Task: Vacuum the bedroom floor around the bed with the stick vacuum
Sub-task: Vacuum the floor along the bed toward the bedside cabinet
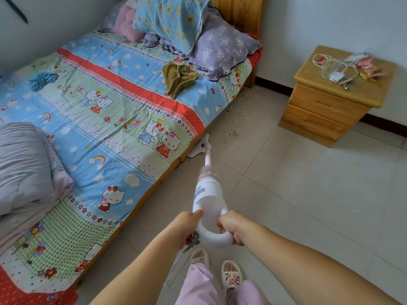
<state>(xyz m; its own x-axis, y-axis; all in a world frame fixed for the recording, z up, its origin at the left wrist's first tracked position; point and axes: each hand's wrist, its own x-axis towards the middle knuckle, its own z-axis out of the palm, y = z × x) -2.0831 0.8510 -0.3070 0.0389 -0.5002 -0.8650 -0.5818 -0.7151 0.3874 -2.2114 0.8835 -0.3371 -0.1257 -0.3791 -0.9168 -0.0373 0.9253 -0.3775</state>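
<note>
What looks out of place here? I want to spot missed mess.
Grey dust and pale scraps litter the floor tiles beside the bed, ahead of the vacuum head. An olive towel lies crumpled on the sheet.

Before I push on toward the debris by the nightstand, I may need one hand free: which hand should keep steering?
Right. The right hand wraps the vacuum loop handle fully; the left hand grips only its edge, beside the bed.

Both hands grip the looped white handle of the stick vacuum [208, 190]: the left hand [187, 227] on its left side, the right hand [231, 227] on its right. The vacuum's floor head [201, 148] sits against the bed [105, 111] edge on the tiled floor [308, 194]. Dust and scraps [233, 133] lie between the bed and a wooden nightstand [323, 106].
</note>
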